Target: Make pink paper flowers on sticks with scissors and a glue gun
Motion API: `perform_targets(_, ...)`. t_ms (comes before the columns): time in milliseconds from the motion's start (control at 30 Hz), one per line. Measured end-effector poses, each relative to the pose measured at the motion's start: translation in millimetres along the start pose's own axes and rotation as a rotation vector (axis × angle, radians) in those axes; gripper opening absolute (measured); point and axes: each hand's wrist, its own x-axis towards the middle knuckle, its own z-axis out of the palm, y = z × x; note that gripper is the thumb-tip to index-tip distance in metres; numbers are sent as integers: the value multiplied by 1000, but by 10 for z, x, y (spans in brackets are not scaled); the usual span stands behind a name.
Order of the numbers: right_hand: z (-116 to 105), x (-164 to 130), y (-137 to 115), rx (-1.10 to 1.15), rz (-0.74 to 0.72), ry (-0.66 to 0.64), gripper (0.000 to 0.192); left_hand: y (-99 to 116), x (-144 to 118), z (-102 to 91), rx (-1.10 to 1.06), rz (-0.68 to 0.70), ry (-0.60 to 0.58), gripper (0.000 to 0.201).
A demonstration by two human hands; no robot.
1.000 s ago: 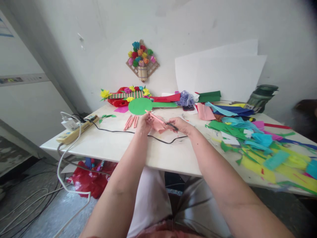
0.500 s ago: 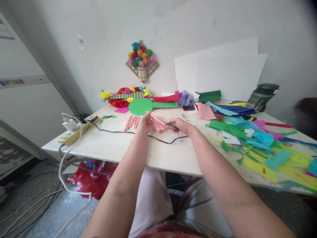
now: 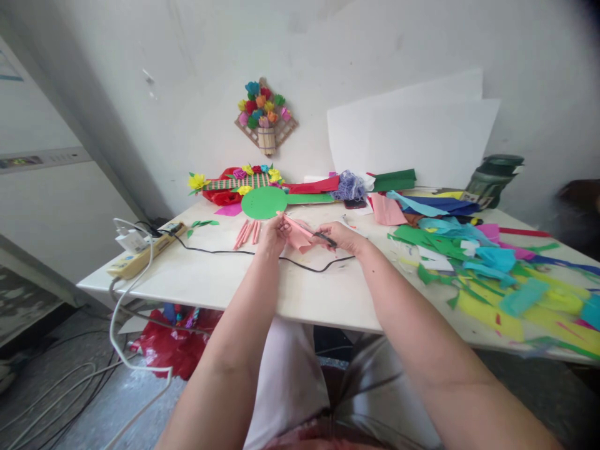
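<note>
Pinching a piece of pink paper (image 3: 298,236) between them, both hands work just above the middle of the white desk (image 3: 210,275). The left hand (image 3: 272,234) is closed on the paper's left end, where it narrows to a rolled or folded point aimed toward the green paper disc (image 3: 265,202). The right hand (image 3: 341,236) is closed around a thin dark tool (image 3: 324,237), whose tip touches the paper; it is too small here to tell whether this is a pen, a stick or a glue nozzle.

Several things could go wrong from this position. The paper looks thin and soft, so a hard push with the tool, or a pull by the two hands in opposite directions, could tear it or crush the roll. If the left hand's pinch loosens, the rolled end would likely spring open. The black cord (image 3: 244,253) lies on the desk right under the hands, touching or almost touching the right wrist; a sweep of the forearm could snag it and drag the power strip (image 3: 145,250) near the left edge. Finished pink rolls (image 3: 248,231) lie just beyond the left hand and could be knocked aside. The heap of coloured paper scraps (image 3: 492,269) to the right lies near the right elbow's path and could be swept off.
</note>
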Motion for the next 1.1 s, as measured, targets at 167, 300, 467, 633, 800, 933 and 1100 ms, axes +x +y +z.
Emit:
perform_targets(167, -8, 20, 21, -1, -19, 2, 17, -5, 1, -7, -6, 30, -74, 12)
perform_targets(300, -1, 15, 14, -11, -40, 13, 20, -6, 2, -10, 0, 41, -64, 10)
perform_targets(467, 11, -5, -8, -7, -40, 19, 20, 0, 1, -12, 6, 43, -75, 10)
perform_targets(633, 27, -21, -38, 5, 6, 6, 20, -2, -3, -4, -6, 36, -47, 9)
perform_targets(800, 29, -33, -54, -35, 0, -1, 20, -1, -11, 7, -5, 37, -40, 10)
perform_targets(933, 22, -25, -36, -41, -9, 1, 26, 1, -12, 4, 1, 28, -42, 9)
perform_targets(1100, 18, -10, -16, -65, -43, 14, 33, 4, -5, -3, -10, 19, -41, 7)
